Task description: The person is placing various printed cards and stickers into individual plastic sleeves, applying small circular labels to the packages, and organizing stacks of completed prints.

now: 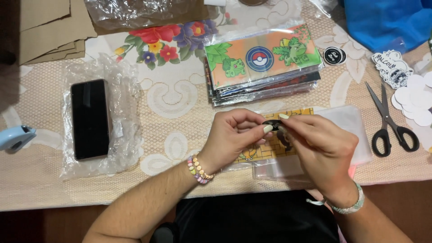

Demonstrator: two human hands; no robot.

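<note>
Head view shows the left hand [236,135] and right hand [321,146] meeting above the table [180,108], fingertips of both pinching a small dark round sticker [272,124] between them (partly hidden), over a yellow printed card [274,146] in a clear sleeve [346,121].

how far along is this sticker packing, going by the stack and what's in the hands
Looks done: a stack of clear-sleeved illustrated cards sits at the back of the table. In hand: the left hand and right hand pinch a small round black sticker above a yellow illustrated card and a clear plastic sleeve. Apparently left: that card is unsleeved; loose white round stickers lie at right.
</note>
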